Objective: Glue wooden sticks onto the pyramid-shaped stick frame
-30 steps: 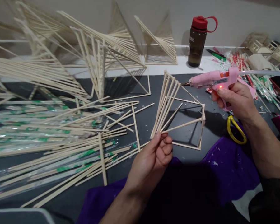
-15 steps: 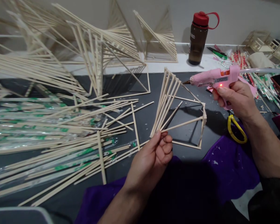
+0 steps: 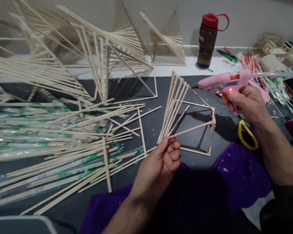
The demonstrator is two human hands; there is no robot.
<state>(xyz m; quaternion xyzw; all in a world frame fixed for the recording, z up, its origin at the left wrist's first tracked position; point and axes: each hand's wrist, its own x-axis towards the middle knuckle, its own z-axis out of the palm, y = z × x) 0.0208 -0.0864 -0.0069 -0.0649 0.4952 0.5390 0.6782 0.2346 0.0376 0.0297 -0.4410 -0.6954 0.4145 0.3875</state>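
My left hand (image 3: 158, 165) is closed, thumb and fingers pinching the lower left corner of a frame of thin wooden sticks (image 3: 174, 107). Several sticks fan upward from that corner to glued tips; others form an open box shape on the right. My right hand (image 3: 249, 102) is wrapped around the handle of a pink hot glue gun (image 3: 217, 81), its small red light lit. The gun points left, its dark nozzle (image 3: 195, 86) at or very close to the upper right end of the fanned sticks. Whether nozzle and wood touch, I cannot tell.
Loose sticks and wrapped chopsticks (image 3: 70, 143) cover the left of the grey table. Larger twisted stick models (image 3: 122, 39) stand behind. A dark bottle with a red lid (image 3: 207, 42) is at the back. Yellow-handled scissors (image 3: 247, 136) lie below my right hand, beside purple cloth (image 3: 241, 172).
Both hands keep nearly the same positions. The glue gun's body has shifted very slightly, and the tip of one inner stick in the frame sits a little further left.
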